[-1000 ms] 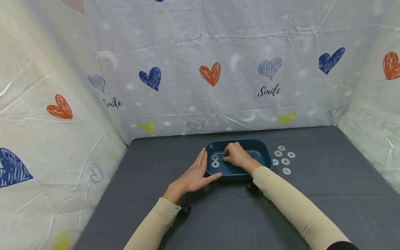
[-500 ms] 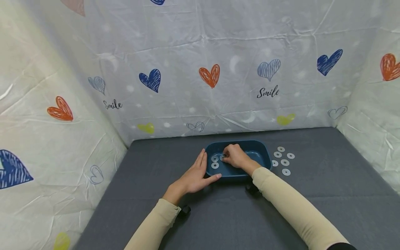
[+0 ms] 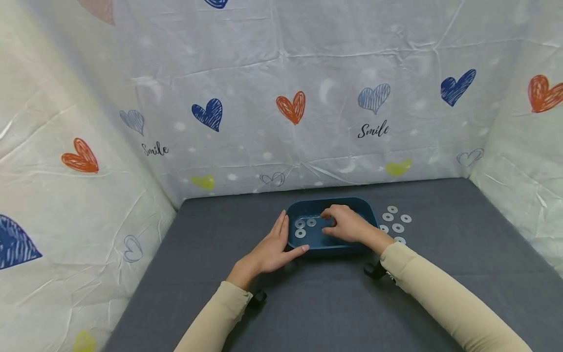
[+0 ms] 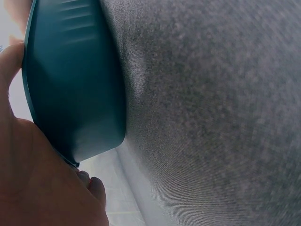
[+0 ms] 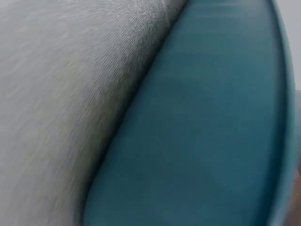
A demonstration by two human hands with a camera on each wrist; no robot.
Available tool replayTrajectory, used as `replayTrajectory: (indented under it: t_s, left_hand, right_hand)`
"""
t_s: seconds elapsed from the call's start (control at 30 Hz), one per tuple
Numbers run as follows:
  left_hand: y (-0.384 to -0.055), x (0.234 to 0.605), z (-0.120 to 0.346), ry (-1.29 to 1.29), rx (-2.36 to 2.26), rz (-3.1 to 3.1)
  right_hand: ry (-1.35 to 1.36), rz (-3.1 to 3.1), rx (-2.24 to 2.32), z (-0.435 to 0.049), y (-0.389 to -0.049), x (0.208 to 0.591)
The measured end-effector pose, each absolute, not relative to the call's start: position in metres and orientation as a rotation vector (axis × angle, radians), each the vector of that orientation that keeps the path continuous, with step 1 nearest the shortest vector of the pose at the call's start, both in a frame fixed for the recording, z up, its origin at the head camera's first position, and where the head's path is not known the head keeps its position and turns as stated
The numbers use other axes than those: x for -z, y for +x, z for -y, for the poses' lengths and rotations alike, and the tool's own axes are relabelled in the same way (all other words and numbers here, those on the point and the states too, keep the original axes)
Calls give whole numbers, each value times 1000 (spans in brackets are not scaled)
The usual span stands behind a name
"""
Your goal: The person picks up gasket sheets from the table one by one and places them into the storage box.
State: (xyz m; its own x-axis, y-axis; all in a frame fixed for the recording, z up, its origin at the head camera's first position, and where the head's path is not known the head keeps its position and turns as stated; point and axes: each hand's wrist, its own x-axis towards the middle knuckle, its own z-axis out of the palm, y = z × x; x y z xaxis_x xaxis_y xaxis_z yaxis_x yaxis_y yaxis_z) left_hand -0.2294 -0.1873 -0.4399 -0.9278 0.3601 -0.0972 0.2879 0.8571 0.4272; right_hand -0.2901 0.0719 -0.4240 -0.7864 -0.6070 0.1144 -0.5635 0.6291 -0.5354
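A dark blue-green rectangular tray stands on the grey table cover. Inside its left end lie three flat metal washers: a front one, a back left one and one beside it. My left hand rests with straight fingers along the tray's left end, the thumb at the front rim. The left wrist view has that hand against the tray's rim. Over the tray's middle is my right hand, thumb and fingers apart with nothing between them. The tray's outer wall fills much of the right wrist view.
Several more washers lie loose on the table just right of the tray, one partly hidden by the right wrist. The grey cover runs to a white curtain printed with hearts at the back and sides.
The right hand has let go of a washer, which now lies beside the other two in the tray. That hand has drawn back to the right with its fingers spread. The left hand has stayed put.
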Motion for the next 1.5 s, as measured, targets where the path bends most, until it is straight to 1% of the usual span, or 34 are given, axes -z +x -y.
replayTrajectory:
  t_s: [0.23, 0.8, 1.17, 1.5]
  left_hand:
    - [-230, 442, 188, 489, -621, -2864]
    - [-229, 439, 186, 508, -627, -2869]
    - [-230, 439, 186, 506, -621, -2869]
    - [-230, 440, 186, 510, -612, -2874]
  right_hand:
    - [-1069, -2794, 911, -105, -276, 419]
    - [-1077, -2787, 1005, -171, -252, 405]
    - [-1003, -2826, 1026, -204, -247, 399]
    - [-982, -2912, 985, -229, -250, 404]
